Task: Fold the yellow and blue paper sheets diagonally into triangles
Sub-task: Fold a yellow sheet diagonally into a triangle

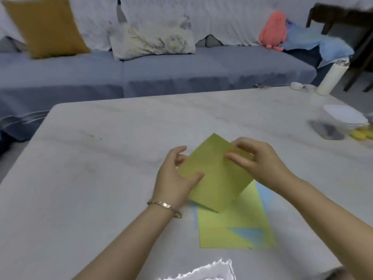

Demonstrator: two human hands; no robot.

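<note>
A yellow paper sheet is lifted above the white table, tilted with one corner pointing away from me. My left hand grips its left edge, thumb on the near face and fingers behind. My right hand pinches its right corner. Flat on the table beneath lie more yellow sheets stacked over blue paper; a blue triangle shows on the stack's near right part.
A white bottle, a phone, a stack of white sheets and yellow bits sit at the table's right side. A spoon-like utensil lies at the far edge. A blue sofa with cushions stands behind.
</note>
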